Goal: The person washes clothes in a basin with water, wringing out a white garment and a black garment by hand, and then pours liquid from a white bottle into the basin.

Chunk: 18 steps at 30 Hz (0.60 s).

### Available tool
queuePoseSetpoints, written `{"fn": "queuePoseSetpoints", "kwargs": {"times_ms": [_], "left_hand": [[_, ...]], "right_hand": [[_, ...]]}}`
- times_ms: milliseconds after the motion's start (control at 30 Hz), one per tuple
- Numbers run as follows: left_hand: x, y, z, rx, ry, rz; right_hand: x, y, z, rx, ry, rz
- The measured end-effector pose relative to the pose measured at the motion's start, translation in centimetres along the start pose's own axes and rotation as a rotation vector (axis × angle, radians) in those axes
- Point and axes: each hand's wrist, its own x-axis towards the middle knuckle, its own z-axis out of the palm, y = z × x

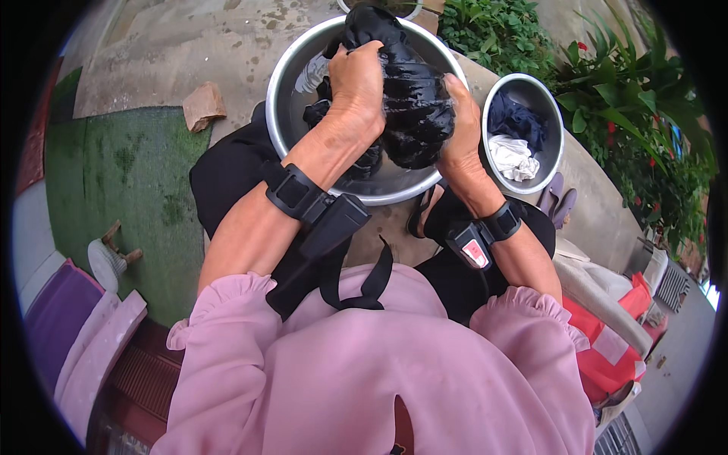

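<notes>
A wet, shiny black cloth (418, 108) is bunched up over a large metal basin (275, 125) that stands between my knees. My left hand (357, 79) grips the cloth on its left side, fist closed around a fold. On the other side, my right hand (462, 119) clasps the same cloth, thumb uppermost. Part of the cloth bulges beyond my left hand towards the far rim. Water shows in the basin, and more dark fabric (367, 162) lies in it below my left wrist. Most of my fingertips are hidden by the cloth.
Right of the large basin stands a smaller metal basin (560, 136) with navy cloth (517, 122) and white cloth (513, 158). Purple slippers (557, 199) lie beside it, near leafy plants (631, 96). A stone block (203, 107) and green mat (125, 187) are leftward; another container (418, 10) stands beyond.
</notes>
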Motion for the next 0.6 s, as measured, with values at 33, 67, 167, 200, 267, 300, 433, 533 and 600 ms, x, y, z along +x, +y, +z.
{"fn": "queuePoseSetpoints", "kwargs": {"times_ms": [33,67,167,200,267,300,433,533,600], "left_hand": [[-0.3,0.0,0.2,0.01,-0.002,0.032],[-0.4,-0.1,0.1,0.02,-0.001,0.063],[0.0,-0.3,-0.2,0.048,-0.032,0.046],[0.2,-0.4,-0.4,0.049,-0.026,0.043],[0.3,-0.3,-0.7,0.093,-0.029,0.087],[0.2,-0.2,-0.9,0.093,-0.031,0.089],[0.3,-0.2,-1.3,0.141,-0.032,0.101],[0.0,0.1,-0.8,0.166,-0.031,0.12],[0.3,0.1,-1.4,0.145,-0.03,0.113]], "right_hand": [[0.2,0.6,-0.3,-0.001,-0.011,0.008],[0.2,0.9,-0.2,-0.001,-0.012,0.014],[-0.1,1.4,0.3,0.111,0.005,0.104],[-0.1,1.0,0.6,0.344,-0.045,0.29],[-0.2,0.2,0.9,0.577,-0.089,0.481],[-0.3,0.0,0.9,0.581,-0.092,0.544],[-0.2,0.7,0.6,0.578,-0.078,0.594],[-0.2,0.6,0.5,0.507,-0.074,0.604],[-0.4,-0.2,0.9,0.524,-0.061,0.625]]}}
